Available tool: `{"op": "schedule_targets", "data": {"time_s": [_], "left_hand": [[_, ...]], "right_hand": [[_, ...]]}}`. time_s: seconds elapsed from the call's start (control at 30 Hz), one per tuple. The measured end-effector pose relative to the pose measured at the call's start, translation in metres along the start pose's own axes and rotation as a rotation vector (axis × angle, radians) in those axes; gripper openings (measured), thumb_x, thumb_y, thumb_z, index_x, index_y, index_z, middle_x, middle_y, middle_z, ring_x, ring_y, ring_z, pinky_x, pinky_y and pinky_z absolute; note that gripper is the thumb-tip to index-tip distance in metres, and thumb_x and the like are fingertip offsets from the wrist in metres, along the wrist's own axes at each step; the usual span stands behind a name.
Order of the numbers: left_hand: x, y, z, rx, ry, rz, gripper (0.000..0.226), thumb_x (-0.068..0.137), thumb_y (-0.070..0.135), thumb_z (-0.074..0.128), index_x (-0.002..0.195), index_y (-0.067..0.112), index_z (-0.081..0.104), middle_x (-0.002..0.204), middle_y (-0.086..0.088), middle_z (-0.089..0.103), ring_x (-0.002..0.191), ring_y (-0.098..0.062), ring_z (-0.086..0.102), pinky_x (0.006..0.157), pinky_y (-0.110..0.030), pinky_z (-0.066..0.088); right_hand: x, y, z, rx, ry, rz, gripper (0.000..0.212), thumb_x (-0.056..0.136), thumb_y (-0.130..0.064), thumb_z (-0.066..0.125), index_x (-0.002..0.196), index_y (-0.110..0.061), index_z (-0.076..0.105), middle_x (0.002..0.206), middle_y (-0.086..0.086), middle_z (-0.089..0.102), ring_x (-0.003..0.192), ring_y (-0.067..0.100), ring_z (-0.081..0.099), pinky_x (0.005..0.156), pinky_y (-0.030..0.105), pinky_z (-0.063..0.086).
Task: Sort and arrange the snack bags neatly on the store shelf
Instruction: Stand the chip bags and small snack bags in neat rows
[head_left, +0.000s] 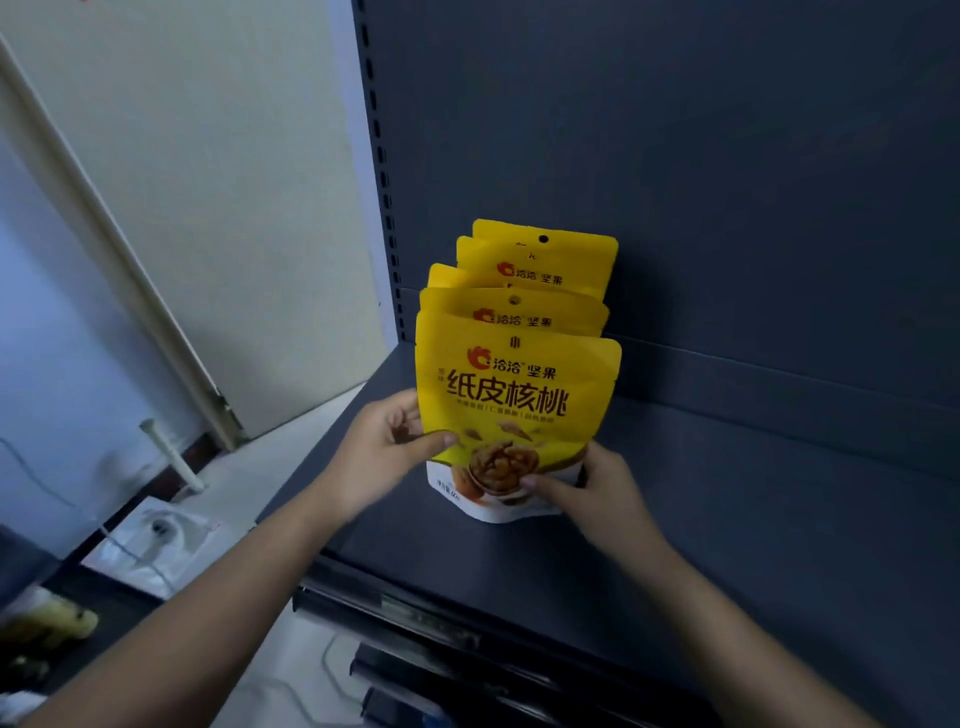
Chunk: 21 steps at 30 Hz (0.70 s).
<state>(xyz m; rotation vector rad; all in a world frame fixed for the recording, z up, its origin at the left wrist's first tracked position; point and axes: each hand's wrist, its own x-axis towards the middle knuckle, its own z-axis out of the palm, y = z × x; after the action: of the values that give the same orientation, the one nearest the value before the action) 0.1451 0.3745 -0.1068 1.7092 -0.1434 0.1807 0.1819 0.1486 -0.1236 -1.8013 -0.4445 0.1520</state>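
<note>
– Both forearms filled the bottom of the view, nearest the lens. What did they meet on?

– On the front bag (519, 400), a yellow stand-up pouch with a white base. It stood upright on the shelf (753, 545), heading a row of bags (540, 260) in the same print. Four more tops showed behind it, stepped one behind another toward the back panel (675, 156).

– How was it held?

– From both sides, low down. The left hand (382, 447) pinched the left edge, thumb lying across the printed face and the other fingers tucked behind. The right hand (597, 483) gripped the lower right corner, thumb on the face by the walnut picture, fingers curled round the edge. So the pouch sat between the two hands, its upper half free of them.

– Why so low?

– My guess is that a grip near the base lets the pouch be squared and its foot settled flat, so it stands face-out and in line with those behind. Its base looked to touch the shelf, though I couldn't be certain.

– And where was the row?

– Toward the left end of the shelf, near the slotted upright (382, 171), with the rearmost bag seemingly against the panel. To the right the shelf ran on, dark grey. Its front rail (415, 610) crossed under the forearms, and left of the upright stood a pale wall (208, 156).
</note>
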Motion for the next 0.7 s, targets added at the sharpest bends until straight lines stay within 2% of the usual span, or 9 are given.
{"op": "schedule_targets", "data": {"time_s": [0.13,0.23,0.33,0.37,0.43,0.5,0.6,0.63,0.7], "left_hand": [[0.005,-0.016,-0.011,0.008,-0.039,-0.044,0.033,0.078,-0.003,0.068,0.109,0.005,0.063,0.105,-0.008,0.073,0.098,-0.023,0.069,0.087,-0.032,0.054],[0.002,-0.029,-0.016,0.086,-0.067,-0.044,0.034,0.072,0.019,0.075,0.104,0.015,0.067,0.102,-0.008,0.073,0.097,-0.025,0.069,0.089,-0.039,0.053],[-0.002,-0.04,-0.022,0.238,-0.105,-0.098,0.046,0.067,0.037,0.075,0.104,0.013,0.063,0.1,-0.013,0.069,0.094,-0.028,0.067,0.087,-0.052,0.051],[-0.004,-0.042,-0.023,0.291,-0.113,-0.12,0.048,0.065,0.04,0.075,0.104,0.015,0.062,0.099,-0.011,0.069,0.093,-0.025,0.066,0.085,-0.052,0.05],[-0.011,-0.039,-0.026,0.373,-0.148,-0.12,0.049,0.064,0.04,0.075,0.107,0.023,0.059,0.102,0.002,0.068,0.098,-0.012,0.063,0.088,-0.042,0.049],[-0.019,-0.035,-0.029,0.62,-0.192,-0.096,0.06,0.071,0.039,0.074,0.123,0.025,0.049,0.12,0.007,0.056,0.115,-0.013,0.053,0.093,-0.032,0.044],[-0.033,-0.021,-0.032,1.348,-0.311,-0.263,0.088,0.084,0.056,0.058,0.148,0.012,0.016,0.146,-0.003,0.029,0.136,-0.023,0.031,0.104,-0.032,0.033],[-0.039,-0.014,-0.029,1.516,-0.316,-0.205,0.088,0.083,0.06,0.057,0.146,0.009,0.021,0.144,-0.005,0.033,0.133,-0.024,0.037,0.101,-0.034,0.037],[-0.046,0.008,-0.015,1.614,-0.315,0.001,0.066,0.081,0.059,0.061,0.125,0.012,0.049,0.122,-0.004,0.056,0.111,-0.024,0.058,0.084,-0.032,0.048]], "right_hand": [[0.008,-0.002,0.015,-0.038,0.057,-0.011,0.035,0.074,-0.01,0.078,0.09,-0.037,0.062,0.092,-0.023,0.068,0.092,-0.006,0.063,0.081,0.022,0.052],[0.006,-0.003,0.021,-0.034,0.095,-0.002,0.033,0.076,-0.012,0.077,0.092,-0.037,0.062,0.096,-0.022,0.067,0.094,-0.007,0.062,0.082,0.02,0.051],[0.002,-0.006,0.024,-0.077,0.11,0.004,0.034,0.077,-0.016,0.077,0.094,-0.038,0.058,0.095,-0.027,0.063,0.09,-0.018,0.056,0.076,0.006,0.045],[0.0,-0.006,0.024,-0.11,0.118,0.011,0.034,0.077,-0.018,0.077,0.096,-0.036,0.056,0.094,-0.029,0.061,0.088,-0.019,0.054,0.073,0.004,0.043],[-0.004,-0.005,0.023,-0.183,0.145,0.041,0.035,0.077,-0.021,0.077,0.102,-0.033,0.055,0.095,-0.022,0.062,0.088,-0.008,0.057,0.075,0.012,0.047],[-0.01,-0.003,0.018,-0.263,0.177,0.077,0.035,0.078,-0.021,0.076,0.106,-0.029,0.056,0.096,-0.012,0.065,0.091,0.006,0.06,0.077,0.021,0.05],[-0.026,0.001,0.009,-0.478,0.232,0.052,0.036,0.08,-0.018,0.072,0.114,-0.019,0.058,0.103,-0.003,0.066,0.095,0.012,0.06,0.077,0.025,0.048],[-0.034,0.001,0.005,-0.597,0.24,0.032,0.036,0.082,-0.018,0.069,0.117,-0.017,0.057,0.105,0.0,0.065,0.096,0.016,0.059,0.077,0.027,0.046],[-0.05,0.001,-0.005,-0.844,0.251,-0.036,0.037,0.085,-0.017,0.065,0.121,-0.013,0.056,0.107,0.004,0.064,0.097,0.023,0.058,0.078,0.03,0.043]]}}
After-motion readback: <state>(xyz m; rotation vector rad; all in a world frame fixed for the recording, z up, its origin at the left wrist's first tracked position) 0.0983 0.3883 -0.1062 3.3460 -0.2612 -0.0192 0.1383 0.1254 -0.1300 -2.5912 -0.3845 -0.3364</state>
